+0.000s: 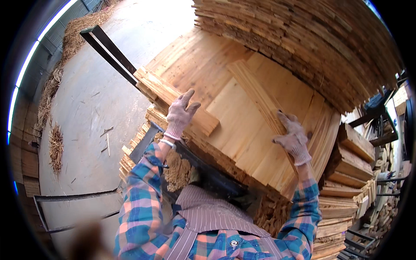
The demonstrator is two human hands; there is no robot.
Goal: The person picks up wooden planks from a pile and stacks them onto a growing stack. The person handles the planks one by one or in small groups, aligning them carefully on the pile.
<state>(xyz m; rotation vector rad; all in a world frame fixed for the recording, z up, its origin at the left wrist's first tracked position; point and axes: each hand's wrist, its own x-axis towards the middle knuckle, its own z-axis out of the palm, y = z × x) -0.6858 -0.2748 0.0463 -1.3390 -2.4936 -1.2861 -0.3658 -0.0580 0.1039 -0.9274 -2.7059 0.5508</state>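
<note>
L hand (181,113) half-spread on short board (161,86); R hand (294,138) over long strip (256,94), can't tell if gripped. Strip might skid if nudged off-ctr.

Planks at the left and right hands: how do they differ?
The left plank lies along the left edge of the wood stack; the right plank lies further in. In this view, the left plank slants gently, the right plank steeply. The left plank looks shorter than the right plank. Both are pale wood.
</note>
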